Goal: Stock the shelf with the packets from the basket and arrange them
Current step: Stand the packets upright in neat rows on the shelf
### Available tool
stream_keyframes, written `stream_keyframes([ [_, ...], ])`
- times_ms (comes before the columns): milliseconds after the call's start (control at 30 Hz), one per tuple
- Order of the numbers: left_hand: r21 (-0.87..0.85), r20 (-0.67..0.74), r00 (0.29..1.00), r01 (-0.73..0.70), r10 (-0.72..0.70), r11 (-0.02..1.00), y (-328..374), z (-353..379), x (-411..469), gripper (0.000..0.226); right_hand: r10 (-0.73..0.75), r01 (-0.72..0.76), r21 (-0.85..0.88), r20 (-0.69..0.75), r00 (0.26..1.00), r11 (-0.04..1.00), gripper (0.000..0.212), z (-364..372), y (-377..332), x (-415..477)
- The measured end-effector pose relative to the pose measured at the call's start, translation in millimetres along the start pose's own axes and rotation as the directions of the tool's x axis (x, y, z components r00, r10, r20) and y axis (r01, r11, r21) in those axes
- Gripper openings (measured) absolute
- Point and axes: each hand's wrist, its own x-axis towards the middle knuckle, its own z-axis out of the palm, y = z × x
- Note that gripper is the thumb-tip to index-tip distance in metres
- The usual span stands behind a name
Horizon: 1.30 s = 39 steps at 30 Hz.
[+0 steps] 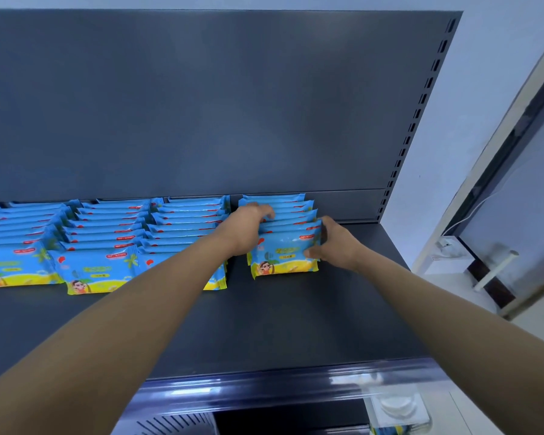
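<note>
Blue and yellow packets stand in rows on the dark shelf [296, 324]. The rightmost row of packets [283, 252] sits between my two hands. My left hand [248, 227] curls over the row's left side, fingers on top of the packets. My right hand [333, 243] grips the right edge of the front packets, thumb on the front face. Three more rows of packets [107, 240] fill the shelf to the left; my left forearm hides part of the nearest one. The basket is out of view.
The shelf's dark back panel [201, 105] rises behind the rows. Its right upright [421, 105] has slots. The shelf's glossy front rail [264, 390] runs below my arms. A white wall and a window frame [500, 183] lie to the right.
</note>
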Motion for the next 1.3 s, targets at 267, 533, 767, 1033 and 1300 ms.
stream_keyframes([
  [267,0.063,0.01,0.999,0.04,-0.041,0.997,11.9,22.4,-14.5,0.085,0.057,-0.059,0.077,0.036,0.998,0.995,0.063,8.9,-1.6,0.9],
  [533,0.395,0.054,0.998,0.019,-0.044,0.918,-1.6,27.3,-8.5,0.091,0.088,-0.12,0.306,0.115,0.989,0.945,0.082,15.1,-8.9,12.8],
  [767,0.439,0.024,0.997,0.05,-0.068,0.897,-2.2,30.1,-6.1,0.09,0.053,-0.112,0.336,0.178,0.983,0.935,0.061,16.4,-15.9,16.2],
  [1033,0.095,0.027,0.994,0.101,-0.104,0.99,4.6,17.8,-2.6,0.104,0.129,-0.171,0.357,0.138,0.982,0.918,0.096,15.5,-10.8,24.4],
  [1300,-0.04,0.03,0.984,0.176,-0.175,0.984,3.2,18.6,6.2,0.127,0.089,-0.144,0.333,0.175,0.981,0.932,0.113,10.3,-15.2,25.3],
])
